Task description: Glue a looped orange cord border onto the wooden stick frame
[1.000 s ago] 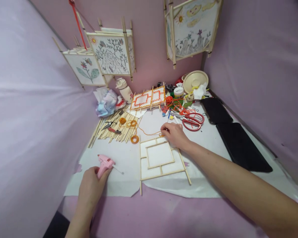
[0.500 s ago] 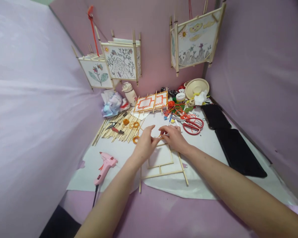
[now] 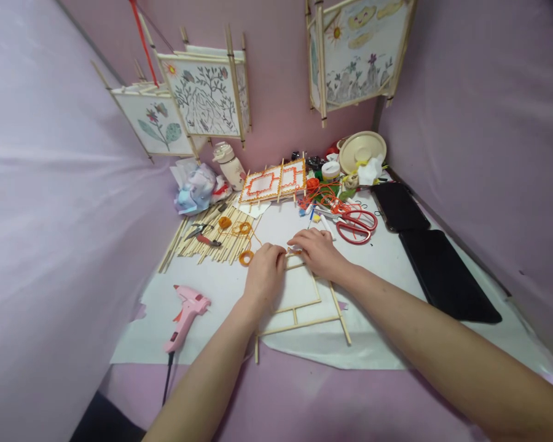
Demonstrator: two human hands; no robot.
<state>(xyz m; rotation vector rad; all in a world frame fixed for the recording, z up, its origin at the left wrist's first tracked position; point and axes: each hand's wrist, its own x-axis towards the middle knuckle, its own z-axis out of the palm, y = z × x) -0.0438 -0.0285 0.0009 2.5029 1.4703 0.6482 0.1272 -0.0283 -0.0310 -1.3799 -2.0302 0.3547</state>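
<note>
A light wooden stick frame [image 3: 299, 324] with a smaller inner rectangle lies on the white sheet in front of me. At its far edge my left hand [image 3: 263, 276] is closed, its thumb and forefinger pinching an orange cord [image 3: 291, 250]. Just to the right, my right hand [image 3: 317, 250] curls over the same edge, fingertips pressed together on the cord. Between the two hands only a short stretch of cord shows, at the far stick. An orange cord coil [image 3: 246, 258] lies left of my left hand, and the left hand and forearm hide part of the frame's left side.
A pink glue gun [image 3: 187, 316] lies at left, near red-handled pruners [image 3: 207, 240] on a bed of thin sticks [image 3: 184, 245]. Red scissors [image 3: 354, 227], a cord-decorated panel [image 3: 271, 183] and black flat devices [image 3: 449, 276] lie beyond and right. Picture lanterns [image 3: 207, 95] hang above.
My left hand has come down onto the frame's far edge, its raised thumb and fingers now folded in. The right hand has lowered slightly as well. The whole view has shifted a little.
</note>
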